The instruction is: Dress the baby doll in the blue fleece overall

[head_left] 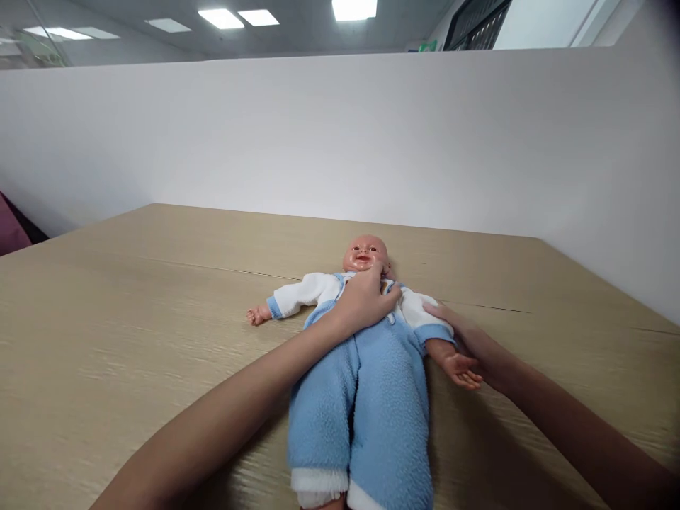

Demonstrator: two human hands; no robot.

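Note:
A baby doll (366, 382) in a blue and white fleece suit lies on its back on the wooden table (132, 297), head toward the far wall. My left hand (366, 297) rests on the doll's chest just under its chin, fingers curled on the collar of the suit. My right hand (472, 343) lies beside and partly under the doll's arm on the right, fingers stretched along the sleeve, touching it.
A white partition wall (340, 134) runs along the table's far edge and right side. A dark pink object (10, 230) shows at the far left edge. Bare tabletop spreads to the left of the doll.

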